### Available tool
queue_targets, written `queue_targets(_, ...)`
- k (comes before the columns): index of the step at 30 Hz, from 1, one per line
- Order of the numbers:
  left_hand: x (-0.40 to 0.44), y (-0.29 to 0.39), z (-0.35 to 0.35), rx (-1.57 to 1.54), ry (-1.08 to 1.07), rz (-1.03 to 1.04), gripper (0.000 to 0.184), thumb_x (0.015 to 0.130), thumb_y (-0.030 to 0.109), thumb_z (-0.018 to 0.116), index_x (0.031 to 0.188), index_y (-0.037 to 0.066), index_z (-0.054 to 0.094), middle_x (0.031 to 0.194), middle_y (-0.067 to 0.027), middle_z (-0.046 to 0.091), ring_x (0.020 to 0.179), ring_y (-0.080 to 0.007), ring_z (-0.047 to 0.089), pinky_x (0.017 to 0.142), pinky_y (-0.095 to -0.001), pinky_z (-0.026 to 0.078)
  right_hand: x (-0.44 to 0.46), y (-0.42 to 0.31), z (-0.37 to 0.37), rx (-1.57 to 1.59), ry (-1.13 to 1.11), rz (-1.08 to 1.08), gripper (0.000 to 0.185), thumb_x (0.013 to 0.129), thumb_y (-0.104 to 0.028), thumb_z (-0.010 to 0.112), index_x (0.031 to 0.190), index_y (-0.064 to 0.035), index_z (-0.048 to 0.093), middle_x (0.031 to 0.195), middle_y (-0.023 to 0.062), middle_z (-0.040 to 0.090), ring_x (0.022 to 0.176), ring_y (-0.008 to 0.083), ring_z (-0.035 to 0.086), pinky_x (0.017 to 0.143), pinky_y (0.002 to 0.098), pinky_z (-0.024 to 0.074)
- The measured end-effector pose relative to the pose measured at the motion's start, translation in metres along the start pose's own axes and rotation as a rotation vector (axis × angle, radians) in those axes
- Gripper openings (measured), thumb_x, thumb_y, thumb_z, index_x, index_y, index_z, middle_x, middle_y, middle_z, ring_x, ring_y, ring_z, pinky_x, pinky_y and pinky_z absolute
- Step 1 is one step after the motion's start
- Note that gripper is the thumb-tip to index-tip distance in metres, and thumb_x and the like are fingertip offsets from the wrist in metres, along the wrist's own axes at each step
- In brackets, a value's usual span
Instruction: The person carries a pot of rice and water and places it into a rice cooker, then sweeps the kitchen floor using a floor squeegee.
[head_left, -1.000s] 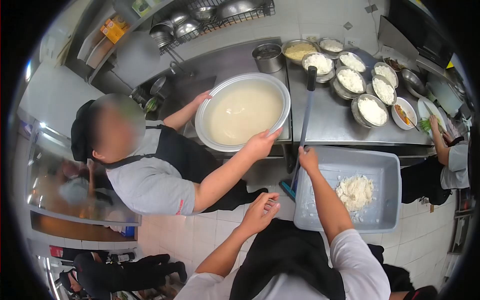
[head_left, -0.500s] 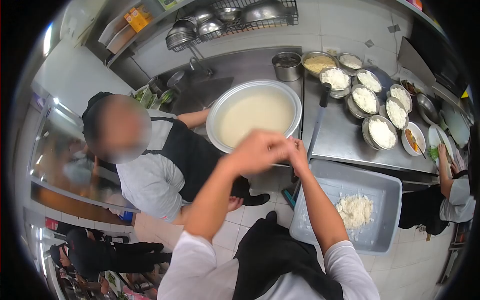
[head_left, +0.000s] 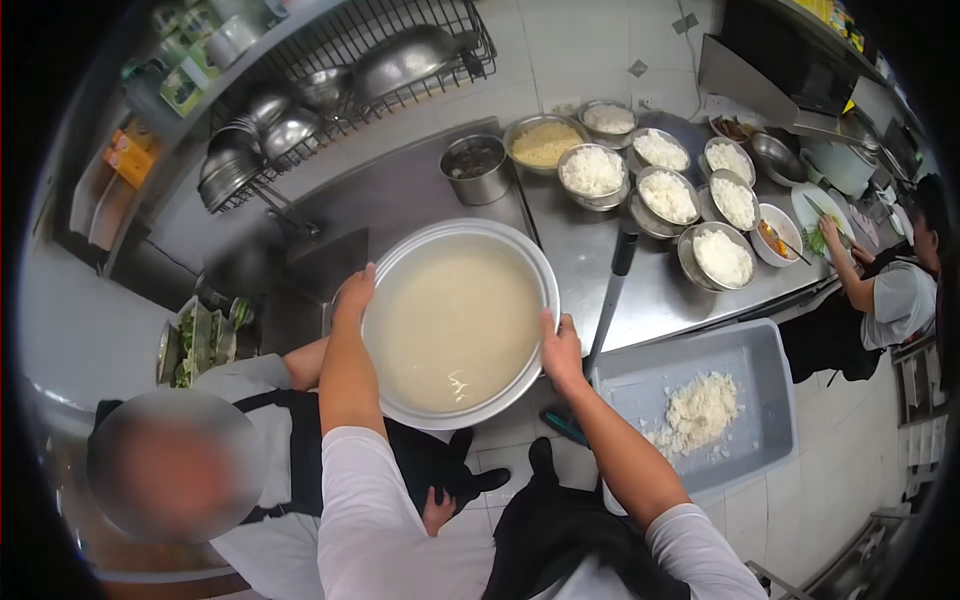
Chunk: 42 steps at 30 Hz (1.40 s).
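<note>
A large round aluminium pot (head_left: 455, 424) of cloudy, cream-coloured liquid (head_left: 450, 320) stands in front of me, at the counter and sink edge. My left hand (head_left: 354, 296) is closed on its left rim. On the opposite side my right hand (head_left: 562, 350) grips the right rim, thumb up. The fingers under the rim are partly hidden. To the right of my right forearm is a grey plastic tub (head_left: 777, 400) with a heap of white rice (head_left: 700, 410) in it.
Metal bowls of rice (head_left: 668, 197) crowd the steel counter (head_left: 590, 290). A steel pot (head_left: 475, 170) stands behind. A long black-gripped handle (head_left: 612, 290) rises beside the tub. One co-worker (head_left: 290, 450) stands close at left; another (head_left: 880, 290) handles greens at far right.
My hands have parted from each other above the pot's near rim and taken hold of its two sides. My view has turned, and the co-worker at left appears lower and nearer.
</note>
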<state>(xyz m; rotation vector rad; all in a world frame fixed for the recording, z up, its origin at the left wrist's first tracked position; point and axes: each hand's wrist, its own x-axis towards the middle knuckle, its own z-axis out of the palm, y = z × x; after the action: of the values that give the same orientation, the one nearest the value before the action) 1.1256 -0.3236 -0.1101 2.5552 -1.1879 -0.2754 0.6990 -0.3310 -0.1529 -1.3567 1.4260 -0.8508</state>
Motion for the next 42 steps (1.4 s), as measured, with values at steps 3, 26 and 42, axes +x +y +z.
queue_targets(3,0.003,-0.010,0.003,-0.046,-0.090,-0.008,0.077,0.093,0.065,0.040,0.116,-0.004,0.066,0.117,-0.0314,0.063,0.119,-0.0425,0.056,0.103,-0.0455,0.042,-0.012,-0.016,-0.003,0.037,0.025,0.037,0.058,0.101,-0.048,0.041,0.111,0.0069,0.057,0.105,0.0370,0.063,0.102,0.0503,0.061,0.091,0.0493,0.0453)
queue_targets(26,-0.184,0.036,-0.040,0.081,0.041,-0.044,0.079,0.085,0.071,0.054,0.089,-0.006,0.069,0.100,-0.0289,0.068,0.100,-0.0395,0.065,0.087,-0.0449,0.048,-0.130,0.034,-0.105,0.196,0.054,-0.015,0.045,0.103,-0.039,0.045,0.090,0.0031,0.054,0.074,0.0260,0.061,0.067,0.0342,0.060,0.065,0.0445,0.0451)
queue_targets(42,-0.416,0.172,0.004,-0.433,-0.292,0.033,0.052,0.098,0.043,0.059,0.096,-0.009,0.067,0.085,-0.0111,0.068,0.073,-0.0154,0.059,0.071,-0.0331,0.049,-0.253,0.077,-0.378,0.558,0.172,0.110,0.051,0.101,-0.044,0.046,0.090,0.0031,0.063,0.082,0.0145,0.065,0.083,0.0202,0.062,0.078,0.0366,0.0475)
